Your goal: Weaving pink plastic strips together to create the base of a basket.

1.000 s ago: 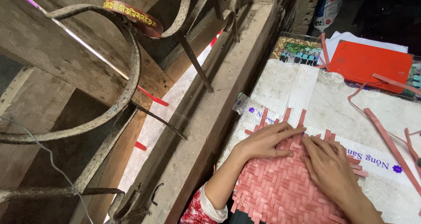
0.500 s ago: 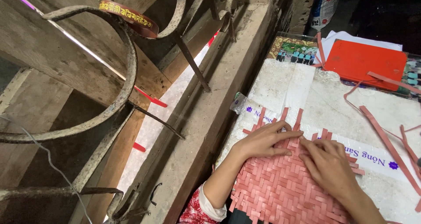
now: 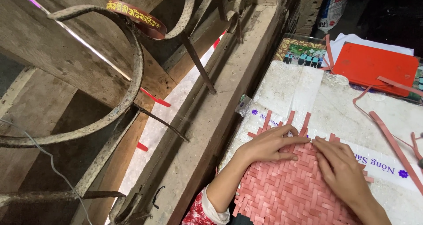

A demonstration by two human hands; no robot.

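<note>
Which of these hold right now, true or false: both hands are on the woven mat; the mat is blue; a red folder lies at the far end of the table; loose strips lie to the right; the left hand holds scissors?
1. Both hands rest on the woven mat: true. The left hand and right hand press flat at its far edge.
2. The mat is blue: false. It is woven of pinkish-red strips.
3. A red folder lies at the far end of the table: true.
4. Loose strips lie to the right: true.
5. The left hand holds scissors: false. It holds no tool.
</note>
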